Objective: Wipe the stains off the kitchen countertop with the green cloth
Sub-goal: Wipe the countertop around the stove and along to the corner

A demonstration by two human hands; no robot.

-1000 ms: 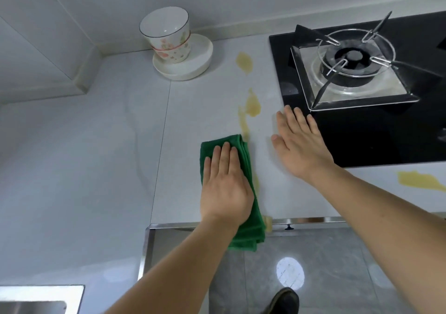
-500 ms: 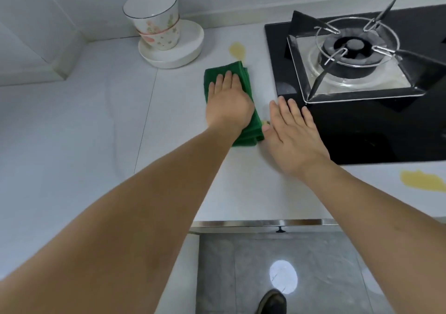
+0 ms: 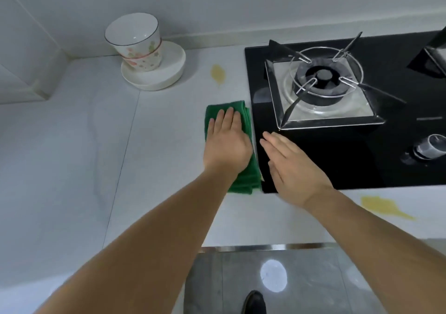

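A folded green cloth (image 3: pixel 243 113) lies on the white countertop (image 3: pixel 169 149) just left of the black hob. My left hand (image 3: pixel 226 142) presses flat on the cloth with straight fingers. My right hand (image 3: pixel 292 168) rests flat beside it, over the hob's front left corner, fingers straight and holding nothing. One yellow stain (image 3: pixel 218 73) sits beyond the cloth near the plate. A second yellow stain (image 3: pixel 383 207) lies on the front strip of counter at the right.
A black glass gas hob (image 3: pixel 350 159) with a burner (image 3: pixel 323 79) and a knob (image 3: pixel 432 147) fills the right. A floral cup (image 3: pixel 135 43) stands on a white plate (image 3: pixel 169 72) at the back. The counter's metal front edge (image 3: pixel 265 247) runs below, floor beneath.
My left hand slid the cloth away from the front edge over the middle stains, then drew it back a little toward me. Those stains no longer show. My right hand stayed beside the hob.
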